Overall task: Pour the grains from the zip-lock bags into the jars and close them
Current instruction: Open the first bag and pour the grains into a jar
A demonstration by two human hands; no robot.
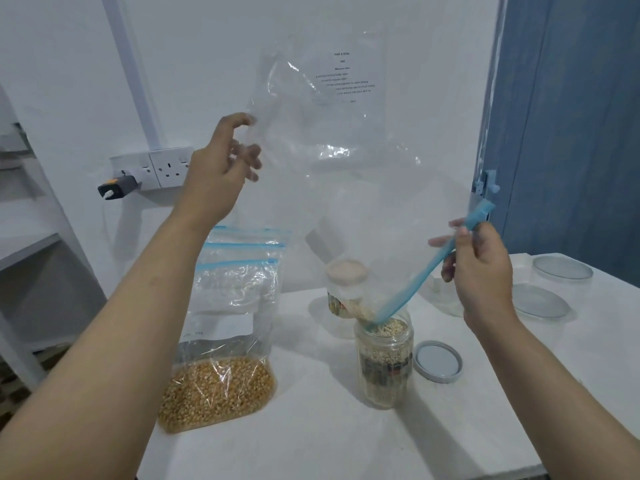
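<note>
A large clear zip-lock bag (346, 161) hangs upside down over an open glass jar (385, 362). My left hand (221, 171) pinches the bag's raised bottom corner. My right hand (479, 271) grips the blue zip strip (429, 268), whose lower end dips into the jar mouth. Pale grains lie at the bag's mouth and fill the jar to its rim. The jar's grey lid (438, 361) lies beside it on the white table (311, 427).
A zip-lock bag of yellow corn kernels (221, 382) stands at the left, with more bags behind it. A second jar (346, 292) stands behind the open one. Two more lids (540, 301) lie at the right. Wall sockets (169, 168) sit at the back left.
</note>
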